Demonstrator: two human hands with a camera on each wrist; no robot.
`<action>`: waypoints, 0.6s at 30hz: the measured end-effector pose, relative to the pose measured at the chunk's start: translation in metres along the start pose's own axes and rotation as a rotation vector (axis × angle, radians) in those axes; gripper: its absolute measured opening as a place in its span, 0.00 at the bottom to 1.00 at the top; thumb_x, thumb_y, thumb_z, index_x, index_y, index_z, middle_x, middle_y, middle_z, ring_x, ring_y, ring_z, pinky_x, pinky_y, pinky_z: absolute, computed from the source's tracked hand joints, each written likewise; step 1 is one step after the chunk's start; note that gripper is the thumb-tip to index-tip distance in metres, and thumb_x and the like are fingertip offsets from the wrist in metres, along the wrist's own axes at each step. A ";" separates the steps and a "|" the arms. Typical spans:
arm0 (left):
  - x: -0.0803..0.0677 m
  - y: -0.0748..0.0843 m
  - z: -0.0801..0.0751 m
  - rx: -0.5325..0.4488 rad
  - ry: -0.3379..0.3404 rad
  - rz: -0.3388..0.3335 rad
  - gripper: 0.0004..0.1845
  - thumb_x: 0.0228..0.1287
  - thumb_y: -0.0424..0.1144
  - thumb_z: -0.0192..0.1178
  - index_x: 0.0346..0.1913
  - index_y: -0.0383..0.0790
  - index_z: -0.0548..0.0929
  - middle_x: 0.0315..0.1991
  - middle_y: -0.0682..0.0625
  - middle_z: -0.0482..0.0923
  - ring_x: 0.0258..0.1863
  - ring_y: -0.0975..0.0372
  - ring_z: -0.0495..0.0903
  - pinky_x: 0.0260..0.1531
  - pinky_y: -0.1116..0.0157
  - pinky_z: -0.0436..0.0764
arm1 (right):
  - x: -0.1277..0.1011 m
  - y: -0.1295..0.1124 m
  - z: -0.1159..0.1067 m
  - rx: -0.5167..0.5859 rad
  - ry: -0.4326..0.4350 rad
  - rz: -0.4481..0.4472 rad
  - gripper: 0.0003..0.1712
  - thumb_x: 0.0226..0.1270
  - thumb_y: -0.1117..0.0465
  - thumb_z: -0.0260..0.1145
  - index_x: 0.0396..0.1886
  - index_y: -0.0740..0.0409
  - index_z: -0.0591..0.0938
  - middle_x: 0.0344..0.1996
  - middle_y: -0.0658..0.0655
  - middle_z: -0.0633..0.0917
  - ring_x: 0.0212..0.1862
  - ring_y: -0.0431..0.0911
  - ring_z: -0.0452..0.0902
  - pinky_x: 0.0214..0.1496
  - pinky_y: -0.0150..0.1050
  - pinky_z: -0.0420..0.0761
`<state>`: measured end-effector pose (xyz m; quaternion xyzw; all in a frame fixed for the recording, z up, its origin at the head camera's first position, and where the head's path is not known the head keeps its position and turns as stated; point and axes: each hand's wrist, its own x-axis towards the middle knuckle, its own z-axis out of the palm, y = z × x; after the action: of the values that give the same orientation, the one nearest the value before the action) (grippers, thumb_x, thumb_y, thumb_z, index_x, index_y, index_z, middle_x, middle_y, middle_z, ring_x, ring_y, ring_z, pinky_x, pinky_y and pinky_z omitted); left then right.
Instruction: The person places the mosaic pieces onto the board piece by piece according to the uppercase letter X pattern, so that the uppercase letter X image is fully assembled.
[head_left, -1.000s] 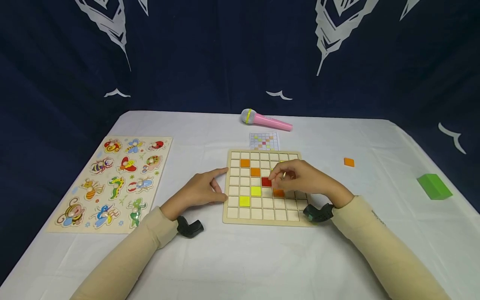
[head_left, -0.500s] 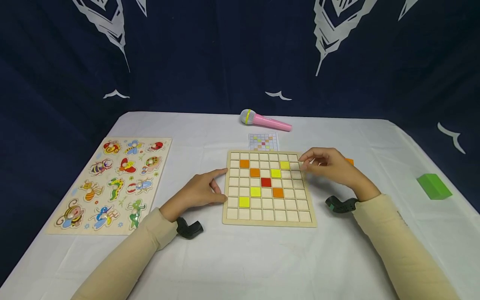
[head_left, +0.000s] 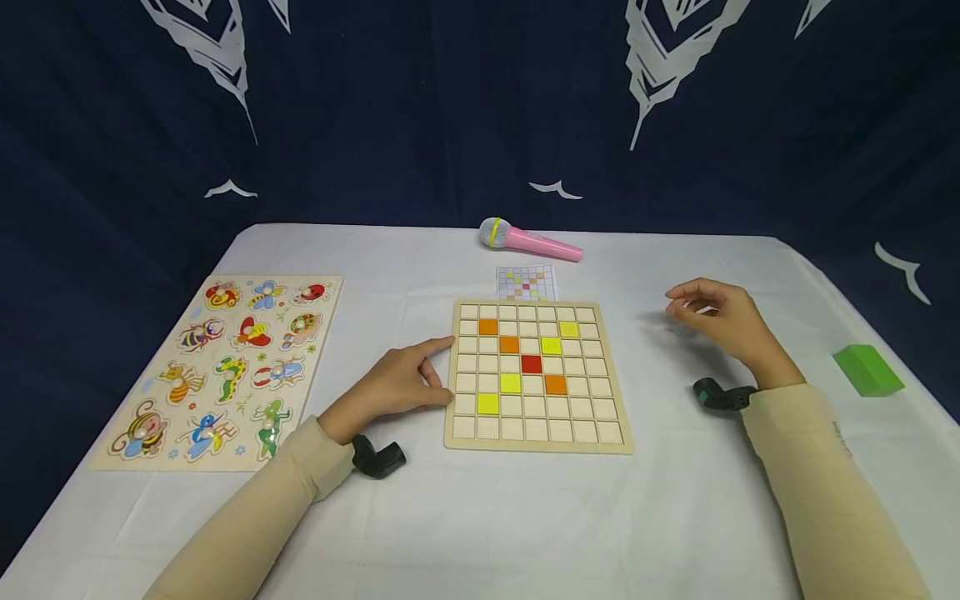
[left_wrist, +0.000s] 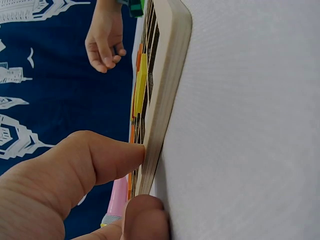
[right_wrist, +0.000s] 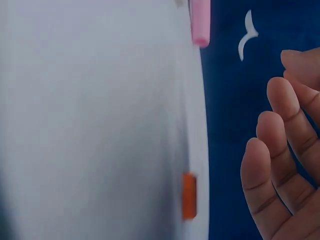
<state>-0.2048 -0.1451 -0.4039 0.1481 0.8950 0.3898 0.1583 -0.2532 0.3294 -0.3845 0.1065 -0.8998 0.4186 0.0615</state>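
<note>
A wooden grid board (head_left: 540, 448) lies mid-table, several orange and yellow tiles and one red tile (head_left: 531, 364) in its cells. At its left side, my left hand (head_left: 396, 380) touches the edge with thumb and index finger spread apart. The left wrist view has the thumb (left_wrist: 107, 157) against the board's pale side edge. Right of the board, my right hand (head_left: 722, 321) hovers above the cloth, fingers loosely bent and nothing between them. A loose orange tile (right_wrist: 189, 196) lies on the table in the right wrist view; the right hand hides it in the head view.
A small printed pattern card (head_left: 527, 282) lies behind the board, a pink toy microphone (head_left: 536, 242) beyond it. At left is a puzzle board with insect pictures (head_left: 251, 354). A green block (head_left: 868, 371) stands near the table's right edge.
My right hand has moved off the board to the right and now covers the loose orange tile, uncovering the board's right part. The left hand has stayed at the left edge.
</note>
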 end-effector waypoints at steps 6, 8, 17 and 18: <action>0.000 0.000 0.000 0.003 0.000 -0.002 0.47 0.58 0.37 0.76 0.81 0.36 0.69 0.33 0.50 0.83 0.21 0.62 0.80 0.29 0.64 0.73 | -0.005 0.024 -0.009 0.042 0.067 0.071 0.09 0.78 0.62 0.71 0.54 0.53 0.87 0.39 0.29 0.83 0.43 0.31 0.77 0.39 0.24 0.79; 0.000 0.000 0.000 0.006 0.000 -0.002 0.47 0.58 0.37 0.76 0.81 0.36 0.69 0.33 0.50 0.83 0.21 0.62 0.80 0.29 0.64 0.73 | -0.007 0.030 -0.011 0.075 0.084 0.093 0.10 0.78 0.62 0.70 0.54 0.50 0.87 0.40 0.29 0.83 0.43 0.31 0.77 0.39 0.23 0.79; -0.001 0.002 -0.001 0.002 -0.008 -0.009 0.47 0.58 0.37 0.76 0.82 0.35 0.69 0.33 0.49 0.83 0.22 0.62 0.80 0.30 0.64 0.74 | -0.013 0.051 -0.017 0.172 0.054 0.262 0.20 0.79 0.62 0.69 0.66 0.63 0.80 0.42 0.29 0.83 0.44 0.26 0.79 0.44 0.21 0.80; -0.001 0.002 -0.001 0.003 -0.009 -0.010 0.47 0.58 0.37 0.75 0.82 0.35 0.69 0.33 0.49 0.83 0.22 0.62 0.80 0.30 0.64 0.75 | -0.013 0.053 -0.018 0.172 0.040 0.270 0.22 0.79 0.62 0.69 0.67 0.65 0.79 0.42 0.28 0.83 0.45 0.26 0.79 0.46 0.21 0.79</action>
<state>-0.2042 -0.1449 -0.4015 0.1453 0.8956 0.3871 0.1640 -0.2526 0.3781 -0.4147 -0.0190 -0.8653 0.5007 0.0134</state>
